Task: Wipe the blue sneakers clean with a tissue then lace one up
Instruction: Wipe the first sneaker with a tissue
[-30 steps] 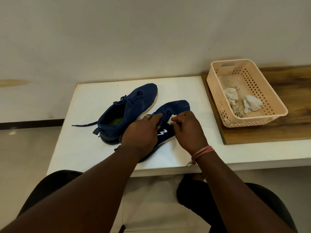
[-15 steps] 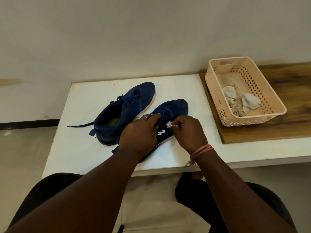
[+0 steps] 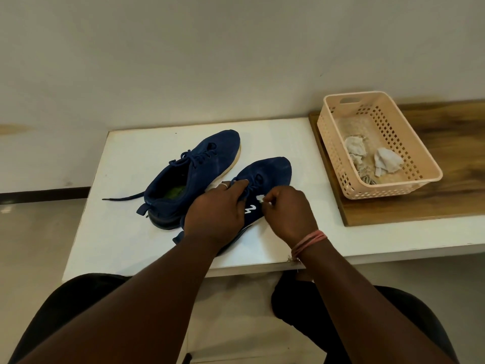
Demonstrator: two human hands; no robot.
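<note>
Far blue mesh sneaker with cream sole (image 3: 194, 174): laced, at 10 o'clock on the white bench (image 3: 126, 232), one lace trailing left.
Left hand (image 3: 217, 208): grip curled over the tongue of the near blue sneaker with white side logo (image 3: 267, 172), steadying it.
Right hand (image 3: 287, 211): grip pinched on a small white tissue scrap (image 3: 260, 198), pressed to the shoe's side.
Peach perforated plastic basket (image 3: 338, 164): at 2 o'clock, holding crumpled used tissues (image 3: 387, 162).
Step, judged: wiping. Next: finish the side, bin the scrap, then lace.
</note>
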